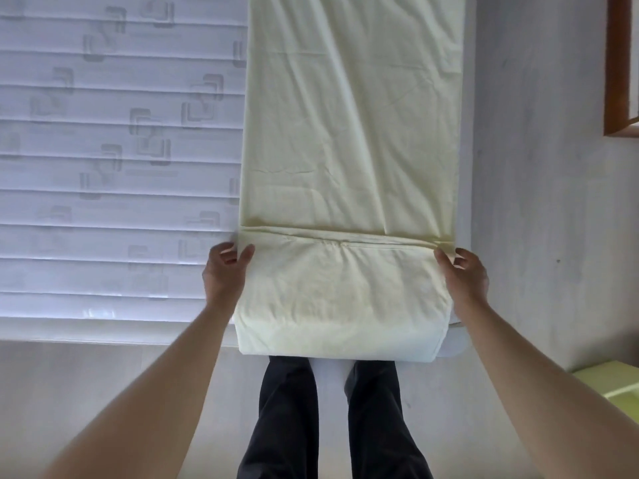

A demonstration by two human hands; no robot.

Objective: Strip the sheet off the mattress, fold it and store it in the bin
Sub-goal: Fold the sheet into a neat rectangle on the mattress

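Alongside the sheet — bare mattress; green bin right — both hands' grip at its corners.

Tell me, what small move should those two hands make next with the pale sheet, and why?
Probably carry the pinched edge forward for another fold. The left hand and right hand grip the corners of a short folded flap, while most of the sheet lies as a long strip along the mattress.
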